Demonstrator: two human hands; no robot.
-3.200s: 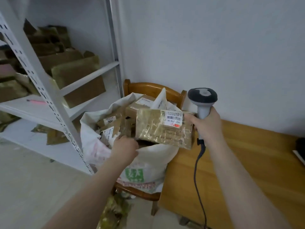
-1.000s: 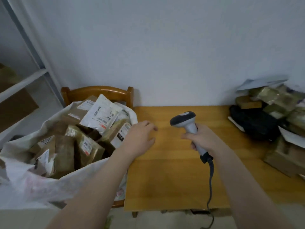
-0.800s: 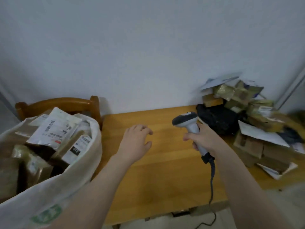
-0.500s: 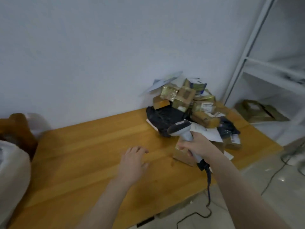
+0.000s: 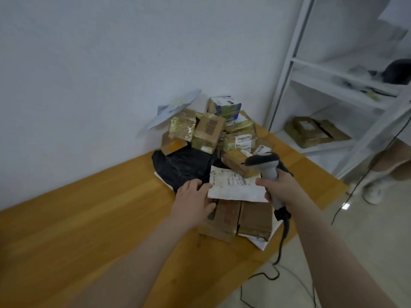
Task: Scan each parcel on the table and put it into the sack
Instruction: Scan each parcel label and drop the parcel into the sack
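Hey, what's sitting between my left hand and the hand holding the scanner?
In the head view, a white labelled mailer spans the gap between the left hand and the right hand, lying on two brown boxes.

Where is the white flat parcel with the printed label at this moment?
The white flat parcel lies at the front of the parcel pile, on two brown boxes, between the left hand and the right hand.

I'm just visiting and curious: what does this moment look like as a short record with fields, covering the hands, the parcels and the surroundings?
left hand: open, fingers on the edge of the white mailer
right hand: gripping the barcode scanner
white mailer: lying on two brown boxes, printed label up
parcel pile: heaped against the wall at the table's far end
black bag: under the pile
table: wooden
sack: not in view
shelving unit: white, right of the table
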